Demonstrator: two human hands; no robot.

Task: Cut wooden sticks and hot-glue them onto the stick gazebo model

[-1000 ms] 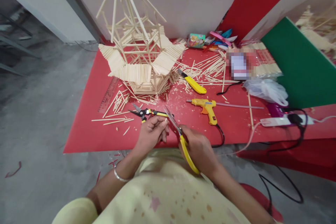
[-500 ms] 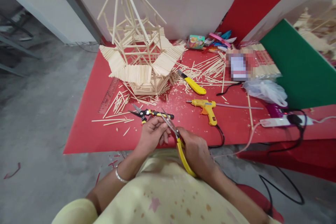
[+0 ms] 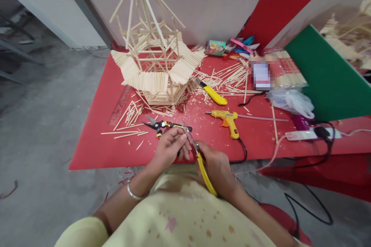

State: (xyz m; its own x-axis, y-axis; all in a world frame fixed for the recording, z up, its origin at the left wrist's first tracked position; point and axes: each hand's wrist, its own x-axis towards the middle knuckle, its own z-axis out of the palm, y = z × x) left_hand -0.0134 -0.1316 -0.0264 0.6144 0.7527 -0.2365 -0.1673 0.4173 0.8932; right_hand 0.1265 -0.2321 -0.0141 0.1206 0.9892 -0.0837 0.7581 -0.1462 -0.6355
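Note:
My right hand grips yellow-handled scissors, their blades pointing up-left toward my left hand. My left hand is pinched closed right at the blade tips, on something too small to make out. Both hands hover over the near edge of a red mat. Just beyond my left hand lie small black-and-yellow snips. Farther back stands a tall house model made of wooden sticks.
Loose wooden sticks and chips litter the mat. A yellow glue gun with cord, a yellow utility knife, a ruler, a plastic bag and a power strip lie to the right. A green board leans at the far right.
The scissors and my right hand shifted slightly left, closer to my left hand's fingertips. The view has drifted a little.

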